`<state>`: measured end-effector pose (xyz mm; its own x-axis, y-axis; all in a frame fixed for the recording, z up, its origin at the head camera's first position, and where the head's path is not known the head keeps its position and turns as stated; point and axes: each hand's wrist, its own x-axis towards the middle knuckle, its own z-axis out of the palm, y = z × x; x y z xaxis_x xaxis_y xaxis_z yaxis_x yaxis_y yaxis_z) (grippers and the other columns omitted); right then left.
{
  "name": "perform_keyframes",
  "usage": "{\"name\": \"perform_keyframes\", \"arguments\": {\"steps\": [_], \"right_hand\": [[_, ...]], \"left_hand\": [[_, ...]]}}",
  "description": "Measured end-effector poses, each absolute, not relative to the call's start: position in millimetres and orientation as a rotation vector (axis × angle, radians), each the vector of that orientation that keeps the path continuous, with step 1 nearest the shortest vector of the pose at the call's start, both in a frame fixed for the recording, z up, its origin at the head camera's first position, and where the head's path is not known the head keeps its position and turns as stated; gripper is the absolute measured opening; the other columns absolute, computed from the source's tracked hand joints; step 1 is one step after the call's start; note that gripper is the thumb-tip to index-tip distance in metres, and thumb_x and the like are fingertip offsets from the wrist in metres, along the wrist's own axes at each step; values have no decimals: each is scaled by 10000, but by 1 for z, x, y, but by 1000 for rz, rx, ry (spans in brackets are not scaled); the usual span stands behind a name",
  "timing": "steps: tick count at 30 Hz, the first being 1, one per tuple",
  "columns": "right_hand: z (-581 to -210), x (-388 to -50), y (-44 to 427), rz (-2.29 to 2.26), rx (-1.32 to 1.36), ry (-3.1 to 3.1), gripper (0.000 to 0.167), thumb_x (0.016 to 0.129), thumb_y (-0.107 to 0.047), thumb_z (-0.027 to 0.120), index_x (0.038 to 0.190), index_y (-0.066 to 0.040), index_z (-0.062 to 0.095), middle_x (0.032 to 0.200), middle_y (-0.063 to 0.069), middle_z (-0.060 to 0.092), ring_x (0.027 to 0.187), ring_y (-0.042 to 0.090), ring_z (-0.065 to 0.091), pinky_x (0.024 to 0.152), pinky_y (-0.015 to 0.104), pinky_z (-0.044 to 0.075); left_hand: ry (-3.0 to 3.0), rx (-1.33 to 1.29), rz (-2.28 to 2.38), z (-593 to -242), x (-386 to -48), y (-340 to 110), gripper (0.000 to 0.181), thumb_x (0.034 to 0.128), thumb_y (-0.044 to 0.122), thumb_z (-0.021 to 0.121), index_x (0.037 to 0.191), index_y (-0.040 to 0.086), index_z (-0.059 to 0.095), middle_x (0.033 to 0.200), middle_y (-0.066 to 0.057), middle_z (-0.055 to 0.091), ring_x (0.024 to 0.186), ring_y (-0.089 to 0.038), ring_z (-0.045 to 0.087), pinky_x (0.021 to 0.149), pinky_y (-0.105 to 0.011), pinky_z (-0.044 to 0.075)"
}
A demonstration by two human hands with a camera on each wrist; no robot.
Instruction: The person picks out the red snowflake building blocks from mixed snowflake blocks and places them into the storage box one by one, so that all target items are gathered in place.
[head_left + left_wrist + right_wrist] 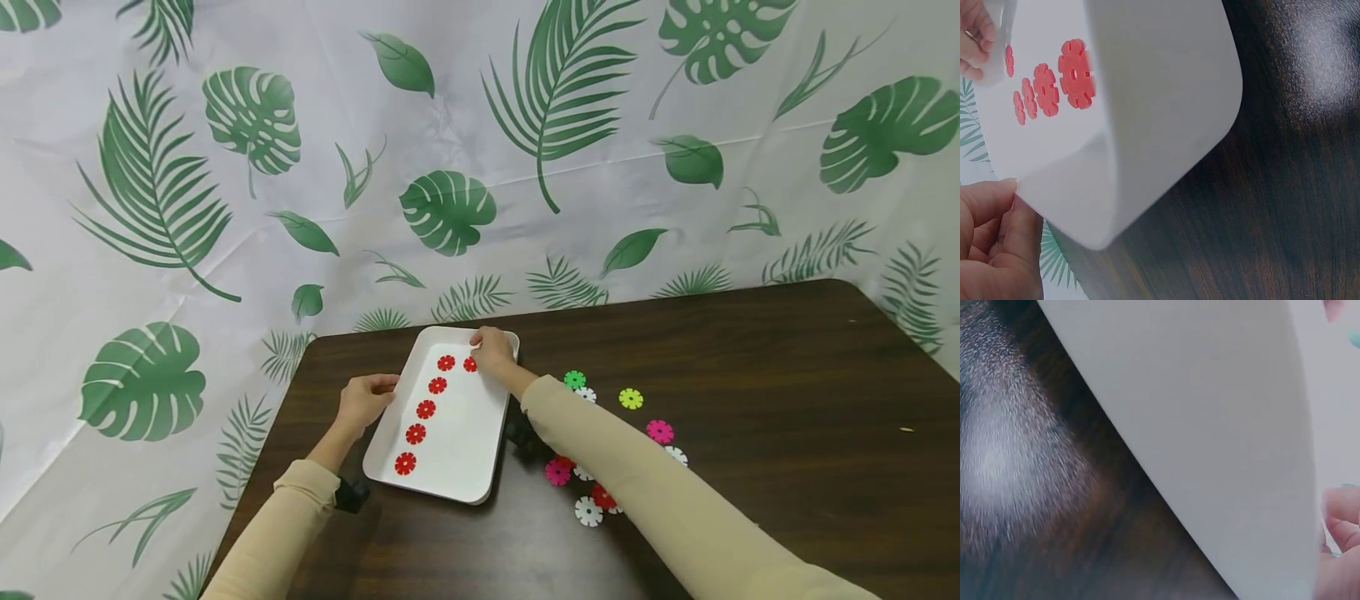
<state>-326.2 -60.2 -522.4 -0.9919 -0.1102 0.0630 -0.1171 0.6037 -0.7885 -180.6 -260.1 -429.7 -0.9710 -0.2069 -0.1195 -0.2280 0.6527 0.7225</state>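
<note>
A white rectangular tray (457, 454) lies tilted on the table. Inside it, several red notched plastic discs (425, 409) form a slanting line along the left side, with one red disc (470, 364) right of the line's far end. My left hand (365, 403) pinches the tray's left rim between thumb and fingers. At the far right of the tray is my right hand (492, 353), fingers loosely bent, partly covering that disc in the head view. The left wrist view has a red disc (1009, 60) apart from the right fingertips; nothing shows in them.
Loose discs in white, pink, red, green and yellow (631, 398) lie right of the tray, some hidden under the right sleeve (600, 450). The dark wooden table (787, 400) meets a leaf-patterned cloth (330, 167) at its back and left edges.
</note>
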Motion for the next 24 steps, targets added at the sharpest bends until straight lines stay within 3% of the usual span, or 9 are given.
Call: {"name": "perform_keyframes", "arguments": {"steps": [3,6,10,14,24], "right_hand": [[-456,-283,-47,1563,143,-2838,139,856,-25,638,993,-8,655,906,132,630,782,246,614,640,290,513],[-429,-263,-36,1768,111,-2773,176,891,-27,604,1055,30,631,919,153,600,821,302,633,648,279,547],[-419,-260,-20,2044,54,-2668,206,907,-6,571,1099,64,602,897,142,566,841,313,614,740,348,559],[-414,-257,2,2184,70,-2577,233,909,2,559,1123,91,581,837,81,530,698,159,554,751,365,559],[-415,-234,67,2228,141,-2547,275,924,-22,549,1168,105,549,868,61,557,692,96,561,734,300,557]], "left_hand": [[2838,-369,1237,-432,-181,-261,265,869,-5,606,1128,-15,659,1045,-192,664,885,-248,605,791,-341,543],[2840,-366,1234,-433,-182,-262,268,872,-3,604,1134,-15,657,1051,-194,664,890,-251,606,801,-349,542],[2845,-357,1232,-434,-182,-262,272,869,-9,603,1135,-21,656,1056,-199,667,898,-254,615,802,-350,542],[2849,-357,1221,-433,-183,-262,274,866,-14,603,1135,-25,655,1055,-201,667,900,-253,614,800,-348,541],[2843,-377,1207,-431,-181,-260,274,874,0,601,1143,-11,654,1066,-193,664,911,-259,606,826,-361,535]]}}
